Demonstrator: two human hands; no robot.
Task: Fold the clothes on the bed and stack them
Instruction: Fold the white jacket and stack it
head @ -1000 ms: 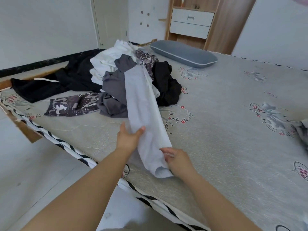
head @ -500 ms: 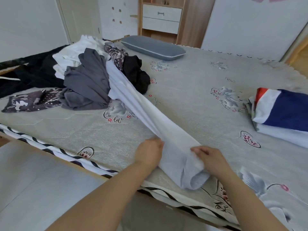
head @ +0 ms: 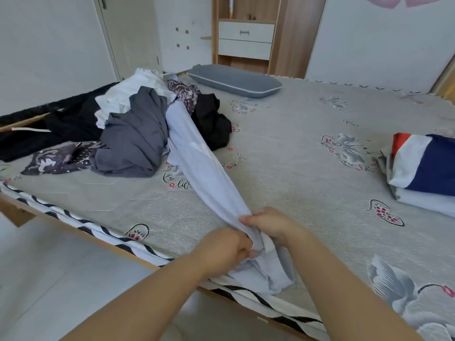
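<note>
Pale-blue garment (head: 204,173): stretched as a long band from the heap of unfolded clothes (head: 138,124) down to the bed's near edge, its far end caught in the heap.
Left hand (head: 221,252): fingers curled, gripping the bunched near end.
Right hand (head: 268,225): pinching the same cloth just beside the left.
Folded stack (head: 428,168): red, white and navy pieces, well apart at the right of the bed (head: 307,168).
Risk: pulling on may drag the grey (head: 135,141) and black (head: 211,121) pieces along, since the band runs between them; the loose end overhanging the edge could slide to the floor.
Hidden: what kind of garment this is; how it is tangled in the heap; the stack's right side is cut off.
</note>
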